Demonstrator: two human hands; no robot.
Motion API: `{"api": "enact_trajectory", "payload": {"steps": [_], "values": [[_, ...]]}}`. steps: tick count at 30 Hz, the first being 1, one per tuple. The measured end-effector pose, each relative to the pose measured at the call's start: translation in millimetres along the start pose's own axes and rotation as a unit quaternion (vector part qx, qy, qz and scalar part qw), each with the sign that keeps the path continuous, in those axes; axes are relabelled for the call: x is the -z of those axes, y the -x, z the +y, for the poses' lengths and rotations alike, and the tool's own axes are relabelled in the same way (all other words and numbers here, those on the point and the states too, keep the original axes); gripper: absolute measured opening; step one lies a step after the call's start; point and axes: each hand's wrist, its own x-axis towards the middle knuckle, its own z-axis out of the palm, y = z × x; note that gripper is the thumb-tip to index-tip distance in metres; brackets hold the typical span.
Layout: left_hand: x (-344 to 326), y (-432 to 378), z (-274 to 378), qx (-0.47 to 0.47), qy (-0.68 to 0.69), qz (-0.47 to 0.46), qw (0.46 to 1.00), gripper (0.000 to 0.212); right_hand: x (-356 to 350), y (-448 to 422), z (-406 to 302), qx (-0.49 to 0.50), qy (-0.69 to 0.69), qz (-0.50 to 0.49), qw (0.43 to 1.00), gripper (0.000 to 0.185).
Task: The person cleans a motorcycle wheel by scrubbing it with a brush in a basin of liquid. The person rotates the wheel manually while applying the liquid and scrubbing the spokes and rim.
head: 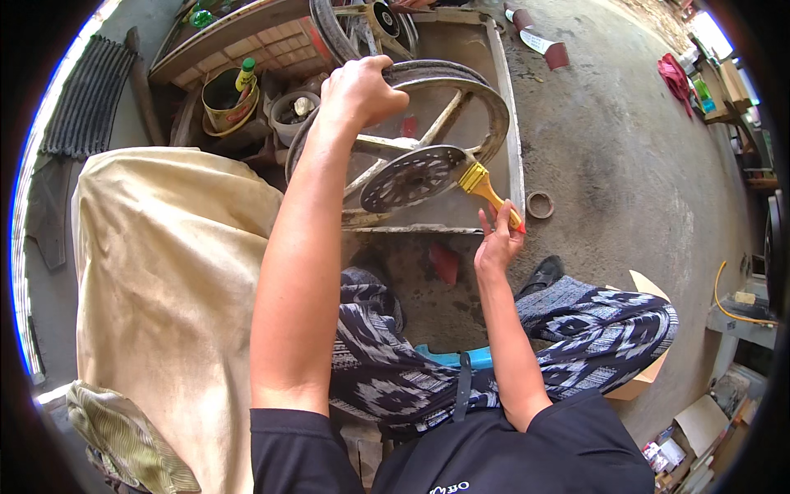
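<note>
My left hand [364,92] grips the far rim of a dirty spoked alloy motorcycle wheel [497,117], which leans tilted over a shallow metal-edged tray [515,154]. Between the fingers of my right hand [498,241] is the yellow handle of a paintbrush [487,190]. Its bristles touch or lie just at the right edge of the perforated brake disc [410,179] at the wheel's hub; which of the two, I cannot tell. A second wheel [327,31] stands behind, at the tray's far side, with part of another person's hand [412,5] beside it.
A bucket [229,111] holding a green-capped bottle [245,75] and a smaller tub [287,126] stand left of the wheel. A beige cloth [173,265] covers something at my left. Right of the tray, a tape roll [540,205] and sandpaper strips [534,42] lie on the concrete floor.
</note>
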Motion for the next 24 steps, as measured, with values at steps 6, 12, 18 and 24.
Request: {"api": "enact_trajectory", "payload": {"steps": [6,12,18,24], "values": [[-2,-6,1,0.001,0.004,-0.007,1.000,0.065,40,-29,29,-0.026,0.068,0.033,0.997,0.023],[5,-1,0,0.013,0.020,-0.039,0.999,0.073,30,5,8,-0.005,0.097,-0.124,0.988,0.019],[-6,1,-2,-0.016,0.007,0.034,0.999,0.060,20,-9,20,0.080,0.129,-0.118,0.981,0.019],[-4,-2,0,-0.017,0.012,-0.001,1.000,0.056,26,-6,4,0.184,0.156,-0.023,0.970,0.021]]}}
